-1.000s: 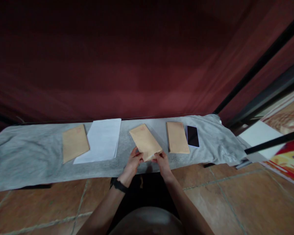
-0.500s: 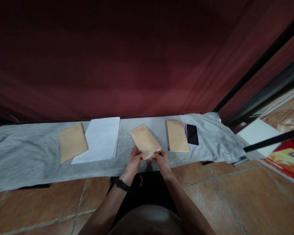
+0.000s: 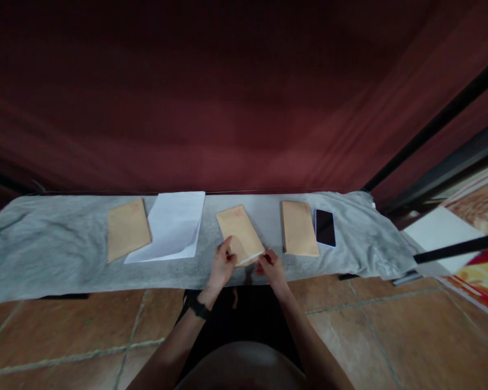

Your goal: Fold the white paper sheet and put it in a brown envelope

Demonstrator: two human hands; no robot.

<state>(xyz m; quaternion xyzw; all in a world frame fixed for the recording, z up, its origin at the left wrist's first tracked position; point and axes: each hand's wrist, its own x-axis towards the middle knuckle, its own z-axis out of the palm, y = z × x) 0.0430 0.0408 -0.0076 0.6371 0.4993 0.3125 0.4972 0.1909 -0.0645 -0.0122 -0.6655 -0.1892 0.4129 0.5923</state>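
A tan paper envelope (image 3: 239, 232) lies tilted in front of me, its near end toward my body. A strip of white paper (image 3: 252, 258) shows at that near end. My left hand (image 3: 223, 264) holds the envelope's near left edge, thumb on top and the other fingers partly hidden beneath. At the near right corner, my right hand (image 3: 271, 267) has its fingers pinched together on the envelope's edge. A black band (image 3: 199, 309) circles my left wrist.
Grey cloth (image 3: 73, 276) covers the narrow bench. Left lie another envelope (image 3: 127, 230) and white paper sheets (image 3: 174, 225); right, a stacked-looking envelope (image 3: 299, 227) and a phone (image 3: 325, 227). A dark red wall (image 3: 244, 146) rises behind, with a black bar (image 3: 459, 249) at right.
The left thumb has moved up onto the envelope's face. The envelope's near end has turned slightly, and its white strip shows more fully. The whole view has shifted a little.
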